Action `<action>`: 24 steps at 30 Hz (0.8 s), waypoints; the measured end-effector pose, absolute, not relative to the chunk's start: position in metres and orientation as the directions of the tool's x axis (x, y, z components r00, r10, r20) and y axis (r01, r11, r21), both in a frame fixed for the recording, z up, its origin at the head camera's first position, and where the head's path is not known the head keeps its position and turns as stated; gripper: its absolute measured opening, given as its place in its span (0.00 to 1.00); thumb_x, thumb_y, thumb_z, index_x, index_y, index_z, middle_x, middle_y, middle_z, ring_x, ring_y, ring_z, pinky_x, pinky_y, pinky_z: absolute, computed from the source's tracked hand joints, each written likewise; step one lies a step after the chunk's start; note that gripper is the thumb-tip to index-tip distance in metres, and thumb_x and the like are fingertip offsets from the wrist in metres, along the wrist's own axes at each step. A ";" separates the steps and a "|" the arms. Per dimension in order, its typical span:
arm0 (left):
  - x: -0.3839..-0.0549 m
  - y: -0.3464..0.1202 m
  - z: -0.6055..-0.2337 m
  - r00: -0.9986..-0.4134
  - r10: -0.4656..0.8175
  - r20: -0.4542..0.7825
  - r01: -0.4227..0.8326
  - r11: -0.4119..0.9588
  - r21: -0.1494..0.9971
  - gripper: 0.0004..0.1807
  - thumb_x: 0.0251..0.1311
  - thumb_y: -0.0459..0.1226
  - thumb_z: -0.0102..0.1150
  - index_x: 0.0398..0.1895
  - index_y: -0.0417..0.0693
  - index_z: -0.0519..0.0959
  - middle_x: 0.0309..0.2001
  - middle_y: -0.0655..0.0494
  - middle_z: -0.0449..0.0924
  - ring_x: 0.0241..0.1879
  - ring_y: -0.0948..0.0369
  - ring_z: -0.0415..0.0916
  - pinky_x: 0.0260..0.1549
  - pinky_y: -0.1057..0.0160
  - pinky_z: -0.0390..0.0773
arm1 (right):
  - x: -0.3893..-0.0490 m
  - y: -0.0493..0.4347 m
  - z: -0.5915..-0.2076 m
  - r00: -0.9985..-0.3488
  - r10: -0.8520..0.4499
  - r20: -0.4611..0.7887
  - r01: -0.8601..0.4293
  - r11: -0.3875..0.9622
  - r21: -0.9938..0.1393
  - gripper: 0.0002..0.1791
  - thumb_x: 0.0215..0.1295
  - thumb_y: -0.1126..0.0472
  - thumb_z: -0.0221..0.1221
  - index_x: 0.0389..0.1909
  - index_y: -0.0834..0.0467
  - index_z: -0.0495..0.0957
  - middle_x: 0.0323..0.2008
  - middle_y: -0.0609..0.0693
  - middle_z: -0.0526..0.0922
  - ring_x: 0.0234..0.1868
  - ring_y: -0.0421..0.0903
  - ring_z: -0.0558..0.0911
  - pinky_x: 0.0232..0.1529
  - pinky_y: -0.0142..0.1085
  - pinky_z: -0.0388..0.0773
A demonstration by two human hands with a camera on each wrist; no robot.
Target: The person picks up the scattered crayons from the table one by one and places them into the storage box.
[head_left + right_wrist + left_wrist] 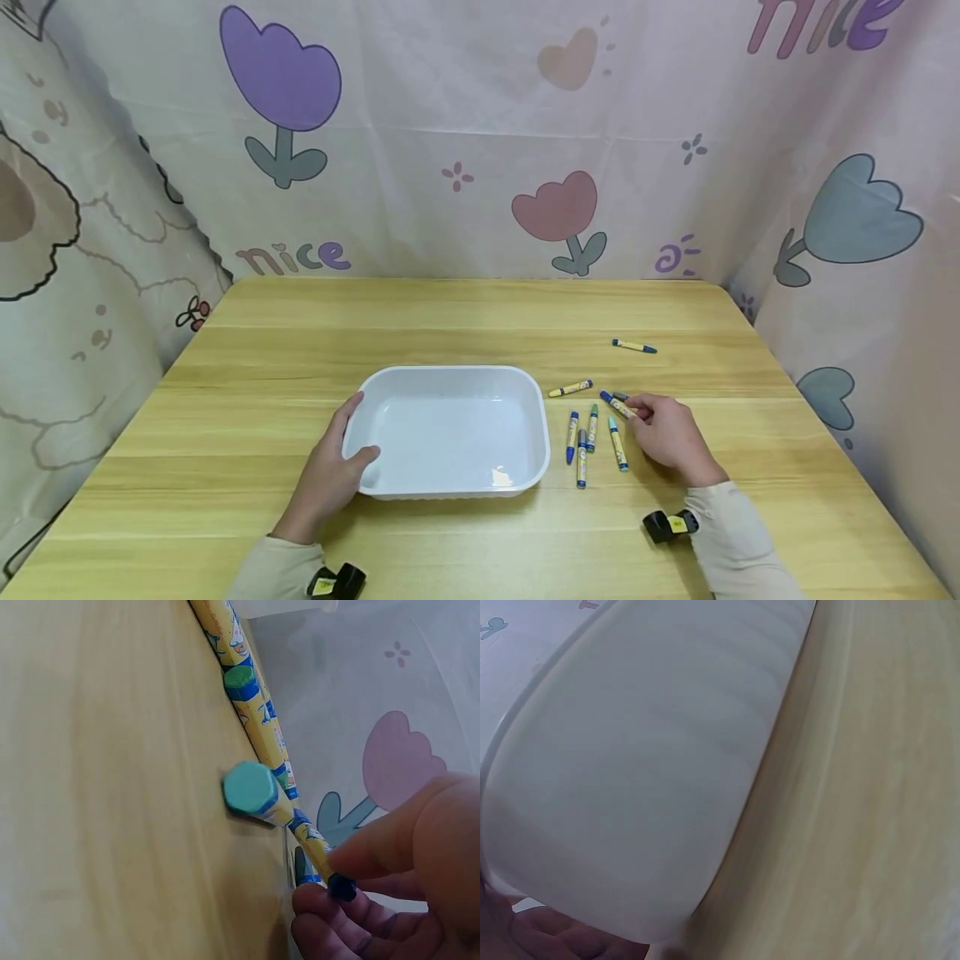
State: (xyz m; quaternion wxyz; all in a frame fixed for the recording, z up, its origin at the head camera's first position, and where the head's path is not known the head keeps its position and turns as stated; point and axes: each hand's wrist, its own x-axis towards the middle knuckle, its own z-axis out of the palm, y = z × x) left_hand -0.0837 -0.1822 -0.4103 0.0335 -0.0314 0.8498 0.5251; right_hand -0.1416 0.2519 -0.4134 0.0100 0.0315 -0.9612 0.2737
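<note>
My left hand grips the left end of a white plastic tray, thumb over the rim and fingers along the outside. In the left wrist view the tray's side wall fills much of the picture, hiding most of that hand. To the right of the tray, my right hand pinches a dark blue crayon in a yellow wrapper between thumb and fingers. A grey-blue crayon lies just behind it. Close by on the table is a light turquoise crayon, its flat end towards the right wrist camera.
Between tray and right hand lie a green crayon, a blue crayon and a dark-ended crayon. A yellow crayon is near the tray's right corner, another blue crayon farther back. A patterned curtain borders the wooden table.
</note>
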 end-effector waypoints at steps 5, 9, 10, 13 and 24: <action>-0.083 -0.182 -0.411 -0.996 -0.019 -0.086 -0.085 0.452 0.888 0.40 0.64 0.31 0.52 0.77 0.50 0.47 0.76 0.40 0.44 0.69 0.38 0.52 0.61 0.38 0.59 | -0.143 0.253 -0.412 -0.998 -0.050 -0.031 -0.026 0.844 -0.535 0.12 0.61 0.67 0.56 0.43 0.68 0.82 0.29 0.50 0.80 0.30 0.46 0.75 0.32 0.39 0.71; -0.084 -0.182 -0.412 -0.995 -0.022 -0.093 -0.092 0.447 0.890 0.40 0.64 0.31 0.51 0.77 0.51 0.47 0.76 0.41 0.44 0.69 0.38 0.52 0.61 0.37 0.59 | -0.144 0.255 -0.408 -0.995 -0.085 -0.051 -0.044 0.839 -0.543 0.10 0.59 0.67 0.58 0.40 0.68 0.81 0.31 0.51 0.81 0.32 0.47 0.77 0.35 0.42 0.74; -0.084 -0.182 -0.413 -0.995 -0.021 -0.094 -0.094 0.446 0.890 0.40 0.64 0.31 0.51 0.77 0.51 0.47 0.76 0.41 0.44 0.69 0.39 0.52 0.61 0.38 0.59 | -0.144 0.255 -0.407 -0.994 -0.090 -0.054 -0.045 0.831 -0.554 0.10 0.59 0.67 0.58 0.40 0.68 0.80 0.31 0.51 0.80 0.32 0.47 0.77 0.35 0.42 0.74; -0.084 -0.182 -0.413 -0.995 -0.017 -0.097 -0.094 0.446 0.890 0.40 0.64 0.31 0.52 0.77 0.51 0.47 0.75 0.40 0.44 0.69 0.38 0.53 0.60 0.37 0.61 | -0.144 0.257 -0.406 -0.993 -0.080 -0.092 -0.004 0.777 -0.630 0.12 0.60 0.68 0.58 0.43 0.69 0.78 0.32 0.52 0.79 0.31 0.46 0.76 0.31 0.39 0.73; -0.083 -0.184 -0.414 -0.995 -0.019 -0.102 -0.099 0.455 0.885 0.40 0.67 0.35 0.54 0.77 0.51 0.46 0.75 0.38 0.45 0.66 0.38 0.58 0.54 0.39 0.69 | -0.156 0.267 -0.401 -0.964 -0.181 -0.193 0.106 0.405 -0.908 0.25 0.69 0.72 0.49 0.65 0.76 0.60 0.37 0.62 0.76 0.36 0.50 0.80 0.37 0.37 0.81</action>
